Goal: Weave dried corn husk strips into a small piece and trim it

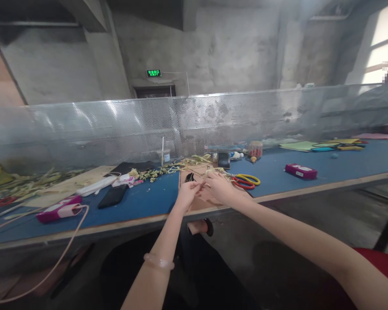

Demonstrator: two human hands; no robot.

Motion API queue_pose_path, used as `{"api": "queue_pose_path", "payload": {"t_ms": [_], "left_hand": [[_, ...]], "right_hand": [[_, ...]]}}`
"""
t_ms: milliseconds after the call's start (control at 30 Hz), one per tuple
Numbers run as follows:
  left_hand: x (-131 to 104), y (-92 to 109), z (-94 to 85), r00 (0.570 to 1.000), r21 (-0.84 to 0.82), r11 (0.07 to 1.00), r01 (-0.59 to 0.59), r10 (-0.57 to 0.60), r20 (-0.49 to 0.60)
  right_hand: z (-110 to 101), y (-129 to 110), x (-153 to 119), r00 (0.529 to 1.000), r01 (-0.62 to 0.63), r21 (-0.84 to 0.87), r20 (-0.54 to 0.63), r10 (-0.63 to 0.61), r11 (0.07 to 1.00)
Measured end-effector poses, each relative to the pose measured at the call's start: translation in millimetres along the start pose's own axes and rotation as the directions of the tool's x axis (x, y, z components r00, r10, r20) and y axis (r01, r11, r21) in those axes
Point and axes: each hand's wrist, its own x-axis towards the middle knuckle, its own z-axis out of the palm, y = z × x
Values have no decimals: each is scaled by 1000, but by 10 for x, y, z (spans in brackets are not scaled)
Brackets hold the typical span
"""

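My left hand [188,194] and my right hand [217,186] meet over a brown cardboard sheet [198,203] at the table's front edge. Both have their fingers pinched together, almost touching; what lies between them is too small and blurred to name. A small black object [190,177] rests just beyond my left fingers. Pale yellow-green strips [197,160] lie behind the hands, some reaching near my right fingers. Right of my right hand are scissors with red and yellow handles [248,180]. A small dark upright box [223,159] stands behind them.
On the left lie a black phone [113,196], a magenta box with a plugged-in cable [60,209], a white case [96,185] and dried plant pieces [153,173]. To the right are a jar [255,149], another magenta box [300,171] and coloured sheets [299,146]. A perforated metal screen [142,125] borders the table.
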Motion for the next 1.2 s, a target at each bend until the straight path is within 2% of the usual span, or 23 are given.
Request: {"api": "queue_pose_path", "payload": {"t_ms": [400,633,767,800,867,900,967,1033,1100,1200], "left_hand": [[13,2,12,999,-59,997,48,-48,-7],[-24,10,26,999,0,999,33,-33,7],[36,35,-161,995,108,991,-73,80,-57],[69,47,-251,985,113,989,-99,113,-128],[149,65,-457,935,158,976,-152,194,-298],[190,68,-559,921,216,962,-164,228,-315],[261,58,-721,945,369,919,-136,232,-230],[309,43,-797,984,468,879,-93,154,-93],[341,46,-784,996,544,835,-84,90,15],[390,94,-666,992,632,768,-106,39,120]], "right_hand": [[112,-26,4,998,-30,-93,-48,26,995],[73,-32,23,997,-66,-42,-51,64,997],[69,41,21,992,-117,18,-36,118,993],[84,74,23,990,-132,30,-41,133,991],[120,151,31,986,-155,68,-53,159,986],[138,190,36,984,-162,97,-57,168,982],[161,262,50,980,-177,166,-58,189,970],[166,315,64,976,-195,230,-51,212,953],[158,340,78,969,-223,272,-39,242,936],[140,324,103,969,-231,312,-15,248,922]]}}
